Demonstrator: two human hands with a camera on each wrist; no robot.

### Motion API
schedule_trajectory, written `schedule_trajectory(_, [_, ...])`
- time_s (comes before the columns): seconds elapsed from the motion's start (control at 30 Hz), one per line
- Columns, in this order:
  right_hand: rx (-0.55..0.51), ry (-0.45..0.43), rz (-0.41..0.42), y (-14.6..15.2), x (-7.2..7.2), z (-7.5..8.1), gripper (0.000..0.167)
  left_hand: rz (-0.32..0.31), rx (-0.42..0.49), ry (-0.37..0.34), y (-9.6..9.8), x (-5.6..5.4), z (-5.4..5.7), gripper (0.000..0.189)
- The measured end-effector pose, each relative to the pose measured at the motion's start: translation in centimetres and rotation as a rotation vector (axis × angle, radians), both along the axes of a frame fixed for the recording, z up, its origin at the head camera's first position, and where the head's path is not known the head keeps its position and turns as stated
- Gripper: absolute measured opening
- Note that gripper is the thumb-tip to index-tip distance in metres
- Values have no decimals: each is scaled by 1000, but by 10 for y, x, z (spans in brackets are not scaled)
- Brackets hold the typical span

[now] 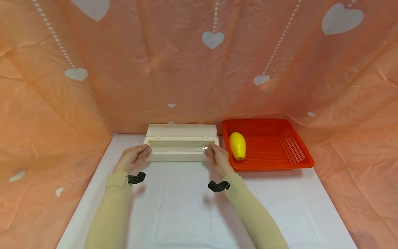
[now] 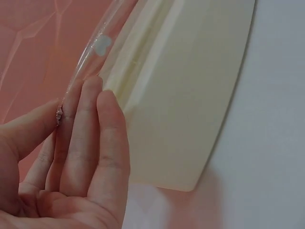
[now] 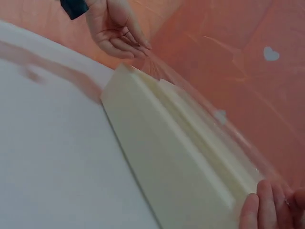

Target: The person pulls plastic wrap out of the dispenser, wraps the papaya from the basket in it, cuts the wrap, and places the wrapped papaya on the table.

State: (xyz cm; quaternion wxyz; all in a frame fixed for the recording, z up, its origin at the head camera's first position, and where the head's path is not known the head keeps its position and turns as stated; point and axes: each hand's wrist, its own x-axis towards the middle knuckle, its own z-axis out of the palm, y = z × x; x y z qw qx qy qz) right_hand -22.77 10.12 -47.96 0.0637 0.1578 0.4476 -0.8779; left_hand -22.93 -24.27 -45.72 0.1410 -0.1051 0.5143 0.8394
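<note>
A long cream cling film dispenser (image 1: 177, 157) lies on the table with its hinged lid (image 1: 181, 130) raised at the back. A clear sheet of cling film (image 3: 153, 67) stretches along and above the box, from one hand to the other. My left hand (image 1: 133, 156) pinches its left corner between thumb and fingers, gathering the film into creases. At the other end my right hand (image 1: 220, 159) grips the right corner, its fingertips close over the box; its thumb shows only in part in the right wrist view. Inside the box, the long trough is seen through the film.
Right of the dispenser stands a red plastic basket (image 1: 273, 168) with slotted sides. A yellow oval fruit (image 1: 237, 146) lies in its left end. White cloth (image 1: 183, 207) covers the table, and a pink curtain (image 1: 186, 76) with hearts hangs behind and at both sides.
</note>
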Motion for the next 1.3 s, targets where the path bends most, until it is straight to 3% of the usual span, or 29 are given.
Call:
schedule_trajectory(0.17, [104, 18, 18, 4, -7, 14, 35, -11, -39, 12, 0, -6, 8, 19])
schedule_trajectory(0.33, [134, 13, 52, 10, -12, 24, 35, -13, -97, 26, 1, -7, 18, 22])
schedule_trajectory(0.6, [144, 25, 111, 15, -17, 38, 33, 1, -26, 29, 0, -5, 36, 19])
schedule_trajectory(0.77, [170, 31, 121, 18, -22, 51, 33, -43, -98, 97, -1, -9, 47, 34])
schedule_trajectory(1.03, [177, 47, 127, 20, -23, 73, 32, -52, -108, 169, -3, -15, 63, 19])
schedule_trajectory(1.3, [194, 58, 134, 22, -29, 86, 35, -79, -220, 243, -5, -18, 71, 32])
